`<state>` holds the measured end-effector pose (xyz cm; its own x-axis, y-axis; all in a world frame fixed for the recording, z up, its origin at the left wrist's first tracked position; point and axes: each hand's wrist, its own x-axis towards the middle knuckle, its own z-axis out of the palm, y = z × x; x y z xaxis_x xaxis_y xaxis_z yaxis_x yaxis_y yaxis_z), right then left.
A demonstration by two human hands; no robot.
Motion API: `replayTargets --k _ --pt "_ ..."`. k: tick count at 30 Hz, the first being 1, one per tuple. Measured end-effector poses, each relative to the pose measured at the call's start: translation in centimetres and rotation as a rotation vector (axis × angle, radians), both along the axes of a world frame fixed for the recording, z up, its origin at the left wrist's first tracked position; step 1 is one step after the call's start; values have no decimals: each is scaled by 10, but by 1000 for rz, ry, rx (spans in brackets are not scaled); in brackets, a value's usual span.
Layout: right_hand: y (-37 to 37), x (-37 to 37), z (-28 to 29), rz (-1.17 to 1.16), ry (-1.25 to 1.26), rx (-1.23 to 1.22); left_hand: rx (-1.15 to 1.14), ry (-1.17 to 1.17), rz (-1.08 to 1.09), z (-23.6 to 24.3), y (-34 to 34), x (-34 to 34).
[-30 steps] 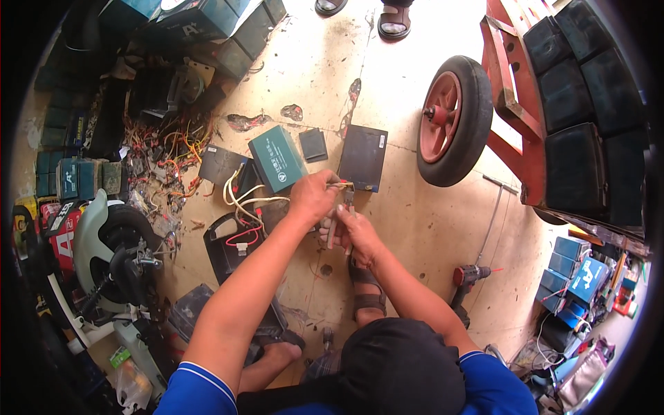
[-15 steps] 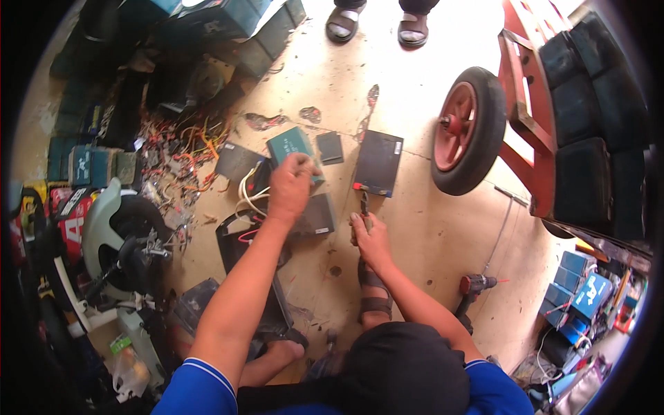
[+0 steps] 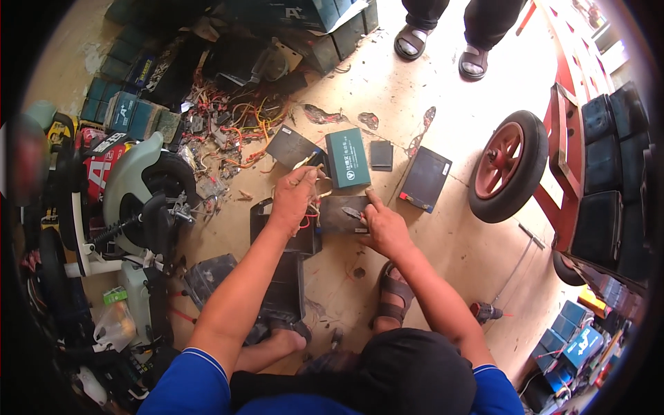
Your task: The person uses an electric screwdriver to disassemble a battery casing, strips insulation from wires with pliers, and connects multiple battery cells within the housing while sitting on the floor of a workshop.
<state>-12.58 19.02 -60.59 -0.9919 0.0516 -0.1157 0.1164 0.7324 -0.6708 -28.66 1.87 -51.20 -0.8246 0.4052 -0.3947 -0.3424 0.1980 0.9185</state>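
Left hand pinches pale wires, maybe to steady them.
Near its three o'clock, right hand grips pliers, one finger stretched out.

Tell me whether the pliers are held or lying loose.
Held: the right hand grips the pliers, whose metal head juts out leftward. Whether their jaws are open, I cannot tell.

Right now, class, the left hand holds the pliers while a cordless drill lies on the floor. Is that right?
No: the head view shows the pliers in the right hand, not the left hand. The cordless drill does lie on the floor.
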Motion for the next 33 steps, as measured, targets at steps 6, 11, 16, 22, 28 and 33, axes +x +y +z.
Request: replayTargets --k 6,11,16,22,28,33 --pt "5 -12 -9 144 49 69 49 -52 57 16 -14 0" --pt "4 38 -17 -22 85 42 147 -137 142 64 -13 7" --pt "-4 77 -2 -25 -21 29 140 -174 102 96 8 17" --pt "-33 113 -30 -104 -16 -37 174 -286 192 75 -38 35" --pt "-35 106 -33 -271 -134 -123 367 -461 114 65 4 65" --pt "-49 95 13 -170 -228 79 436 -364 83 73 11 47"
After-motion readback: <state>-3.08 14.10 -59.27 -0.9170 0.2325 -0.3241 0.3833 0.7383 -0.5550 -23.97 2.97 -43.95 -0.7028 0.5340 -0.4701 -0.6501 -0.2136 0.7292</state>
